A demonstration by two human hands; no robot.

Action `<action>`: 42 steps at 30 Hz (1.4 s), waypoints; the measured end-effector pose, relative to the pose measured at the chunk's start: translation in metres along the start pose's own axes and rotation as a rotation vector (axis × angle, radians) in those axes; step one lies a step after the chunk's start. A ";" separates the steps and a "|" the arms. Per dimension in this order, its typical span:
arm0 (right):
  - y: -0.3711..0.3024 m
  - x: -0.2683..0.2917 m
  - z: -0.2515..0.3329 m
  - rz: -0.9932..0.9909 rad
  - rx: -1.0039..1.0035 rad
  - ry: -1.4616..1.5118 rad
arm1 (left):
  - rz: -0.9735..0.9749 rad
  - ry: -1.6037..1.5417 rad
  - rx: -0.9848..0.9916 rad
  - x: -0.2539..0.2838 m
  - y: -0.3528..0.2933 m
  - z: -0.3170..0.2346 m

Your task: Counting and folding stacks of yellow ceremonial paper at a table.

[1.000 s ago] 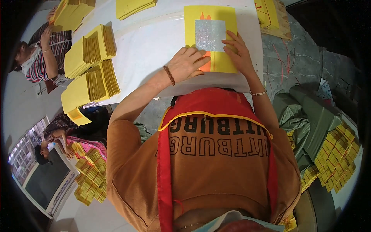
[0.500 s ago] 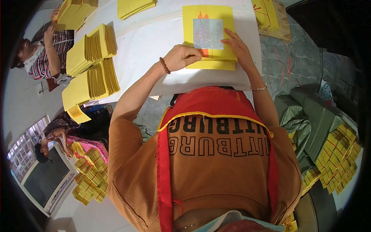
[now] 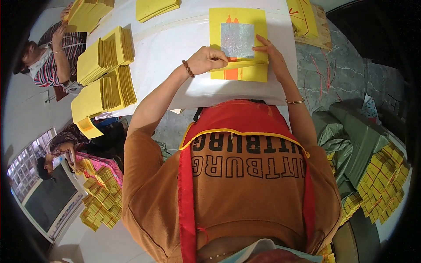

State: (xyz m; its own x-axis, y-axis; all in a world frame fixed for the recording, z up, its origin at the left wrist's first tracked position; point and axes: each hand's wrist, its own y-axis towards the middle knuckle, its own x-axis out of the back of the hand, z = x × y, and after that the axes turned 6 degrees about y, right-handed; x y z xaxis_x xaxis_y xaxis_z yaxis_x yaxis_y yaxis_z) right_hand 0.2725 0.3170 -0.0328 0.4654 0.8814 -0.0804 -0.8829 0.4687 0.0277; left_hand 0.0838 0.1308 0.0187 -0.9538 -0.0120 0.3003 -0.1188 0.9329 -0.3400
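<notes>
In front of me on the white-covered table lies a yellow paper sheet (image 3: 260,19) with orange print and a silver foil square (image 3: 237,40) in its middle. Its near part shows a raised, folded-up edge, with more yellow paper and orange print below that fold. My left hand (image 3: 205,60), a beaded bracelet on its wrist, pinches this edge at the left, just under the foil. On the right side of the sheet rests my right hand (image 3: 272,55), its fingers stretched out and apart near the foil's lower right corner.
Yellow paper stacks (image 3: 105,55) line the table's left side, with another stack (image 3: 158,8) at the far edge. One person (image 3: 57,57) works at the far left, another (image 3: 66,149) lower left beside yellow bundles (image 3: 103,197). More bundles (image 3: 381,184) lie right, by a green-grey covering (image 3: 346,131).
The sheet's near edge has been lifted and folded further away from me, uncovering more orange print below it. My left hand has moved slightly with it; the right stays nearly in place.
</notes>
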 end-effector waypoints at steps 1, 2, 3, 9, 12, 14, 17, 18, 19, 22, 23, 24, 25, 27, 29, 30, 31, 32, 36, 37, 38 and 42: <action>0.000 0.001 0.001 0.016 -0.022 0.040 | 0.017 0.003 0.008 0.001 0.000 -0.002; -0.001 0.002 0.000 0.018 -0.022 0.040 | 0.033 0.007 0.016 0.002 0.001 -0.003; -0.001 0.004 0.000 0.056 -0.010 0.006 | 0.031 0.006 0.016 0.003 0.001 -0.003; -0.003 0.009 0.005 0.203 0.116 -0.465 | -0.033 -0.074 0.032 0.005 0.002 0.003; -0.001 0.009 -0.003 0.195 0.236 -0.593 | 0.018 -0.018 0.073 0.005 -0.006 -0.004; -0.001 0.012 -0.013 0.179 0.305 -0.550 | 0.052 0.364 -0.258 0.012 -0.016 -0.021; 0.000 0.012 -0.018 0.174 0.267 -0.480 | -0.102 0.584 -0.333 0.017 -0.021 -0.011; 0.000 0.011 -0.016 0.177 0.279 -0.433 | -0.243 0.784 -0.321 0.016 -0.021 -0.004; 0.000 0.010 -0.014 0.181 0.289 -0.386 | -0.324 0.914 -0.367 0.018 -0.018 0.003; 0.000 0.015 -0.004 0.210 0.350 -0.819 | -0.424 1.086 -0.405 0.017 -0.014 0.003; -0.004 0.016 0.001 0.213 0.350 -0.821 | -0.426 1.083 -0.405 0.016 -0.016 0.000; -0.006 0.011 0.022 0.170 0.405 -0.891 | -0.457 1.067 -0.455 0.016 -0.021 -0.004; -0.011 0.007 0.036 0.123 0.459 -0.959 | -0.485 1.050 -0.507 0.014 -0.026 -0.007; -0.020 0.009 0.042 0.204 0.411 -0.950 | -0.458 1.002 -0.526 0.009 -0.034 -0.003; -0.025 0.008 0.042 0.284 0.363 -0.938 | -0.424 0.862 -0.516 0.000 -0.042 0.005; -0.027 0.007 0.039 0.311 0.271 -0.848 | -0.425 0.861 -0.515 -0.005 -0.043 0.008; -0.028 0.005 0.036 0.338 0.180 -0.757 | -0.445 0.719 -0.406 -0.010 -0.043 0.010; -0.026 0.004 0.033 0.340 0.181 -0.758 | -0.464 0.577 -0.298 -0.013 -0.041 0.012; -0.013 -0.013 0.034 0.006 -0.208 -0.433 | -0.575 0.323 -0.023 -0.015 -0.022 0.007; -0.008 -0.018 0.036 -0.142 -0.254 -0.273 | -0.582 0.234 0.035 -0.014 -0.016 0.011; -0.004 -0.019 0.030 -0.142 -0.252 -0.275 | -0.584 0.233 0.033 -0.014 -0.013 0.012; 0.006 -0.025 0.032 -0.285 -0.224 -0.295 | -0.580 -0.020 0.212 -0.014 -0.004 0.017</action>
State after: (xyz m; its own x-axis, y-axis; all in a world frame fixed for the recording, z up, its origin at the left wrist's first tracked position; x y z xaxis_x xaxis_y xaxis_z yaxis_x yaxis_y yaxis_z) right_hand 0.2572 0.2999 0.0016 0.6606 0.7133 0.2341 -0.6938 0.6992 -0.1726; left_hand 0.0930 0.1211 0.0003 -0.7222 -0.5042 0.4735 -0.6698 0.6806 -0.2969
